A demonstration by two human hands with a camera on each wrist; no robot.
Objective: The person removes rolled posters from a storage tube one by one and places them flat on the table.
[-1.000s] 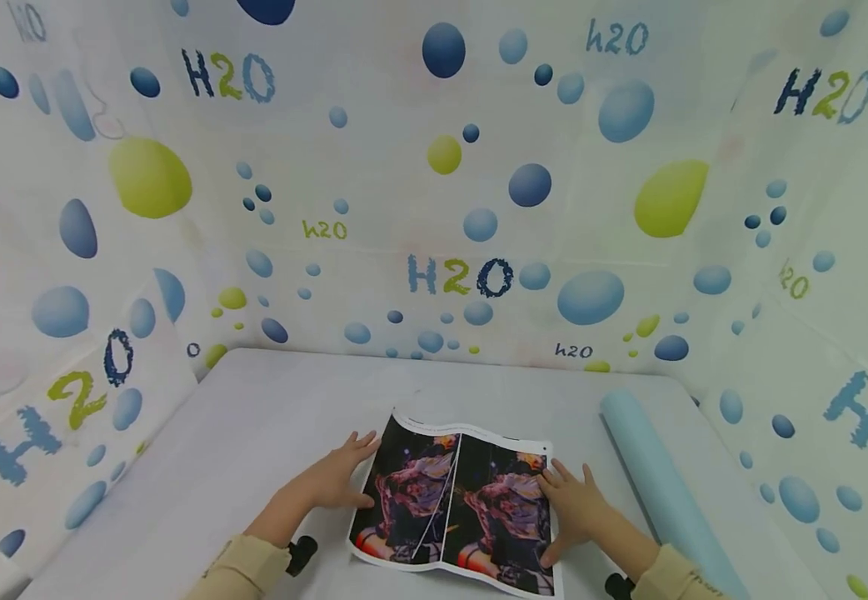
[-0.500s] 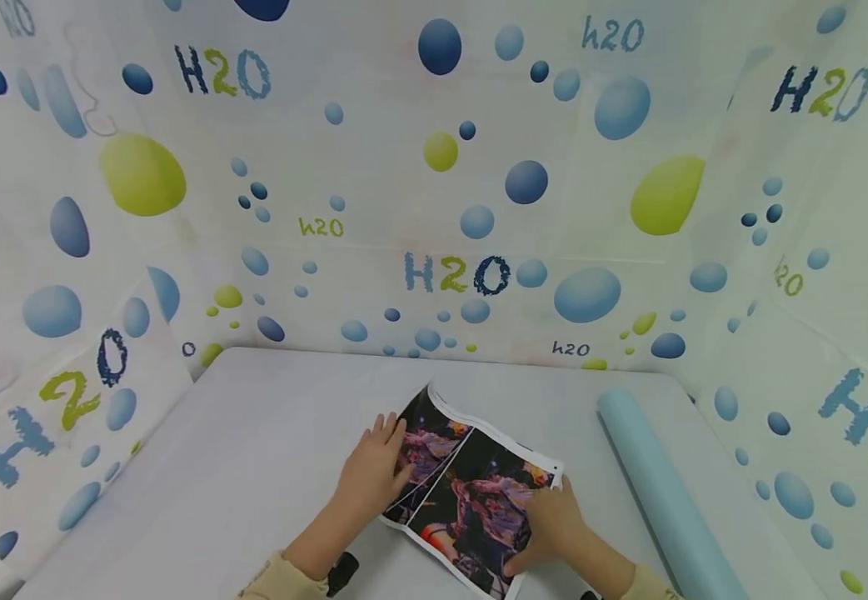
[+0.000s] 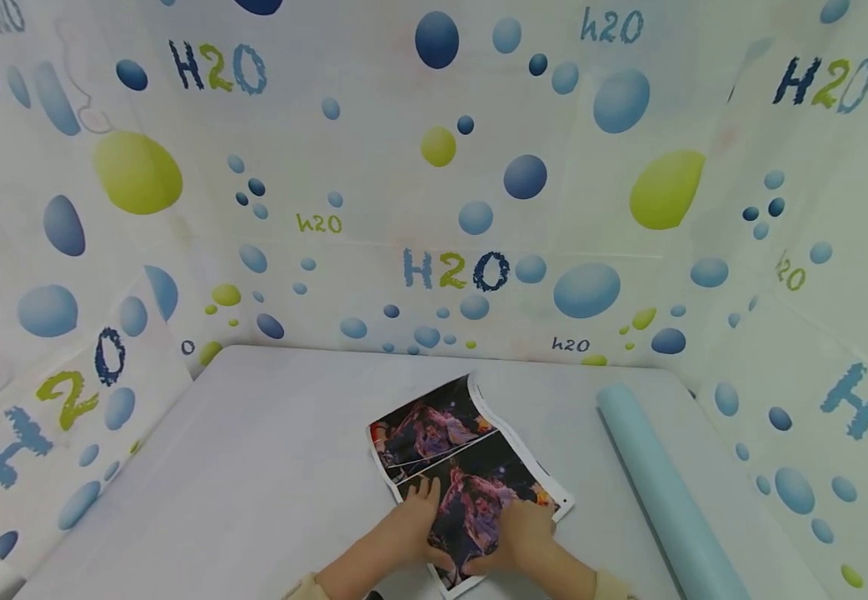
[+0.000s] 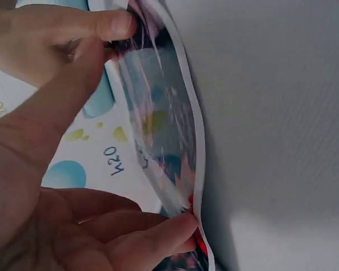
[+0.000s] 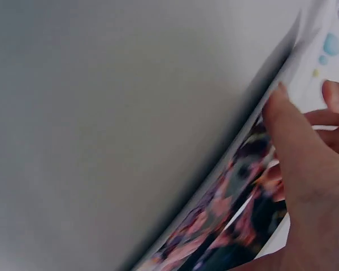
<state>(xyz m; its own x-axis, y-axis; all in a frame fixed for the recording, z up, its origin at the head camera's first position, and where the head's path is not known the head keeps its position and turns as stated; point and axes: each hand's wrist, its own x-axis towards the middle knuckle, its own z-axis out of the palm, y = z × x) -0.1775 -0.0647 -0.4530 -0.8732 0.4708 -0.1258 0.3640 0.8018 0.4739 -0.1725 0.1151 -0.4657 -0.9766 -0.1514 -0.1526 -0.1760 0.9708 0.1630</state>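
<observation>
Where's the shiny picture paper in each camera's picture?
Head: picture paper is low, just right of centre.
Left wrist: picture paper runs top to bottom near the middle.
Right wrist: picture paper slants up rightward from the bottom edge.
Shared landmark: bubble wall.

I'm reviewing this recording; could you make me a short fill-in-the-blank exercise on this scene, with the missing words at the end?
1. In the head view, the pale blue roll lies to the ____ of the printed sheet.
2. The left hand and the right hand both touch the sheet, whose border is ____.
3. The large lettering on the wall covering reads H2 followed by the letter ____.

Missing words: right; white; O
</observation>
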